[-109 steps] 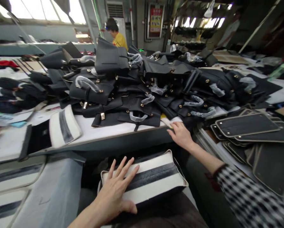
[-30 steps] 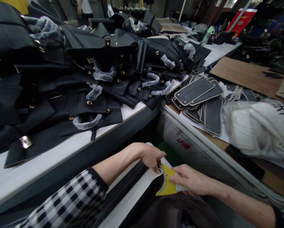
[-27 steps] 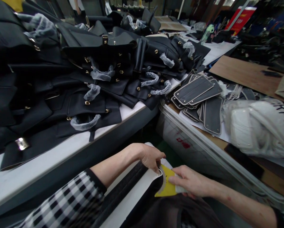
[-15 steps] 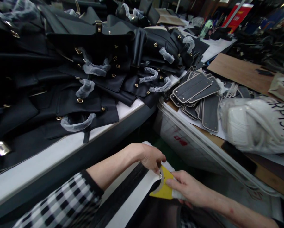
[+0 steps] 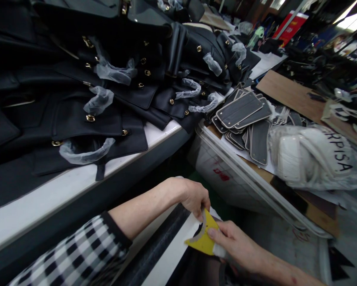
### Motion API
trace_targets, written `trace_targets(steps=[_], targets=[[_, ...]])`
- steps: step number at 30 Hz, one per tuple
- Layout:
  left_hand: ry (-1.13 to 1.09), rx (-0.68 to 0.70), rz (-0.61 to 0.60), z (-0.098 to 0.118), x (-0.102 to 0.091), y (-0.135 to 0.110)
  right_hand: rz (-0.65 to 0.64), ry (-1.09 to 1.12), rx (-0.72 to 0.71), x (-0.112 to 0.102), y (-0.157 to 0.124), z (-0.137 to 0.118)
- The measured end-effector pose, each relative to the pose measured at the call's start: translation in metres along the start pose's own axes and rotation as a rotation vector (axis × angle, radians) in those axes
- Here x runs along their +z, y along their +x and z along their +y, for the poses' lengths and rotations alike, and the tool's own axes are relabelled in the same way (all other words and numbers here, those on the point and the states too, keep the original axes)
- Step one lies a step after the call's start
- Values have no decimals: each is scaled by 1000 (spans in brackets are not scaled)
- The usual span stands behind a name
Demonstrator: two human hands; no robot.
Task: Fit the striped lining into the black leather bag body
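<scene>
We clamped the yellow tool in our right hand. Our left hand pinched the striped piece beside the tool; black bags lay beyond it.

- A narrow gap opens ahead of the left hand, between counter and bin.
- Heaped bags block the counter beyond its front strip.
- Panels and a wrapped bundle obstruct the bin's top.
- The yellow tool fills the space before the right hand.
</scene>
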State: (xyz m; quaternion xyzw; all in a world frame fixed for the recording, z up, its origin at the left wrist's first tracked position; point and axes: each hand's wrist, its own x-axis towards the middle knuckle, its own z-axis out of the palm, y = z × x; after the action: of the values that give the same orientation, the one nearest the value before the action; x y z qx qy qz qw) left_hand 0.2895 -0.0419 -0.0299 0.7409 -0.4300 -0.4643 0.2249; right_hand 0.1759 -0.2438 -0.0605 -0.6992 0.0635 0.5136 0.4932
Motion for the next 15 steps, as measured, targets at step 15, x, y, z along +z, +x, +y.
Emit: trace_targets(steps=[15], targets=[[81, -218, 55, 14, -7, -27, -44, 37, 93, 41, 6, -16]])
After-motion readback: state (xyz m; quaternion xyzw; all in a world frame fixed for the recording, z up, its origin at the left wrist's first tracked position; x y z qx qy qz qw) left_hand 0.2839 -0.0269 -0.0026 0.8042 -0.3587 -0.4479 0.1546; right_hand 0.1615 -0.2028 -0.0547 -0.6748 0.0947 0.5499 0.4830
